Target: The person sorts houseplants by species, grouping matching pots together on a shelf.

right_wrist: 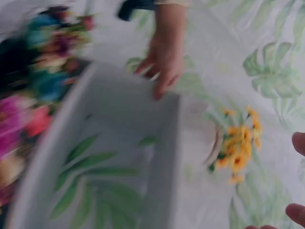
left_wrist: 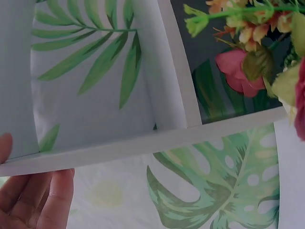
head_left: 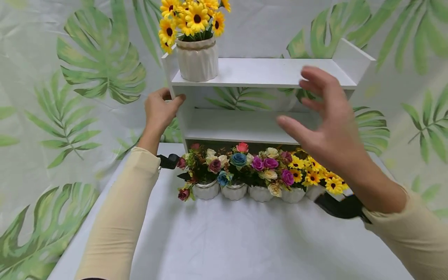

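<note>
A white shelf unit (head_left: 259, 126) stands on the table, with a pot of yellow sunflowers (head_left: 197, 60) on the left end of its top board. My left hand (head_left: 161, 107) grips the shelf's left side panel just below that board. In the left wrist view the thumb lies on one side of the panel and the fingers (left_wrist: 56, 198) on the other. My right hand (head_left: 327, 116) is raised in front of the shelf's right half, fingers spread in a loose curve and nothing between them. It looks slightly blurred, and the right wrist view shows only its fingertips (right_wrist: 298, 214).
Several potted flowers stand in a row before the shelf's foot: mixed roses (head_left: 239, 159), purple roses (head_left: 270, 163) and sunflowers (head_left: 313, 177), in white pots (head_left: 233, 191). A white cloth (head_left: 227, 237) covers the table. Behind hangs a leaf-print backdrop (head_left: 101, 58).
</note>
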The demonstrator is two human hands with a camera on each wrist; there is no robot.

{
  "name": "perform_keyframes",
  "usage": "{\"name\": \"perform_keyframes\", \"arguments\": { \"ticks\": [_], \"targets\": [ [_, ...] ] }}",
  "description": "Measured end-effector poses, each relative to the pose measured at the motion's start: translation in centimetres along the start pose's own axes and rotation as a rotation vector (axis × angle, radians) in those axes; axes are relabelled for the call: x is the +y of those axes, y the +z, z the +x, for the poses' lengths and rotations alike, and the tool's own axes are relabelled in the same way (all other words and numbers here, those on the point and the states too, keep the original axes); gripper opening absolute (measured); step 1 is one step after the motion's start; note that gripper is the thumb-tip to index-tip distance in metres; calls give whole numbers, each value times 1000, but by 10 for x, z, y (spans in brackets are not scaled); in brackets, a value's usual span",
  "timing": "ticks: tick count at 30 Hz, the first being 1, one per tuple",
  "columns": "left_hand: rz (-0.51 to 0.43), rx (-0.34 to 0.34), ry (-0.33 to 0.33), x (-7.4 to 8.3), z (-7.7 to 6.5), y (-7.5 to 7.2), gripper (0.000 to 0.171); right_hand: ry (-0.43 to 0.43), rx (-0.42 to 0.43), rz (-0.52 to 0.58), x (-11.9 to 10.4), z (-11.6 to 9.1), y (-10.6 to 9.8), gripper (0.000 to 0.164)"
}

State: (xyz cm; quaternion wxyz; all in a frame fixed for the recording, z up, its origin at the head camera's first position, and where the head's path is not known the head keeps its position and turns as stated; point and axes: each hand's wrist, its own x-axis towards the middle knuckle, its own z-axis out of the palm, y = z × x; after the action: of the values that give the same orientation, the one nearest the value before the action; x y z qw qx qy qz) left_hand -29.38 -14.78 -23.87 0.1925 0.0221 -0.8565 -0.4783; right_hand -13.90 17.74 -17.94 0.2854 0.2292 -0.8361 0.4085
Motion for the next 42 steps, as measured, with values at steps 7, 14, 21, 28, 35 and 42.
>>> {"name": "perform_keyframes", "arguments": {
  "ticks": [7, 14, 21, 28, 35, 42],
  "targets": [
    [5, -1, 10, 2, -1, -2, 33, 200, 85, -258, 74, -96, -55, 76],
    [14, -13, 21, 0, -4, -4, 34, 533, -257, -480, 148, -166, -73, 33],
    [17, -12, 14, 0, -4, -3, 33, 821, -736, -324, 214, -200, -53, 70],
    [-1, -15, 1, 2, -4, -3, 33, 957, -575, -157, 244, -188, -35, 93],
    [20, 7, 3, 0, -4, 0, 30, 775, -318, -16, 253, -183, -9, 76],
    [28, 52, 2, 0, -4, 4, 31, 663, -173, 102, 261, -174, 7, 61]
  ]
}}
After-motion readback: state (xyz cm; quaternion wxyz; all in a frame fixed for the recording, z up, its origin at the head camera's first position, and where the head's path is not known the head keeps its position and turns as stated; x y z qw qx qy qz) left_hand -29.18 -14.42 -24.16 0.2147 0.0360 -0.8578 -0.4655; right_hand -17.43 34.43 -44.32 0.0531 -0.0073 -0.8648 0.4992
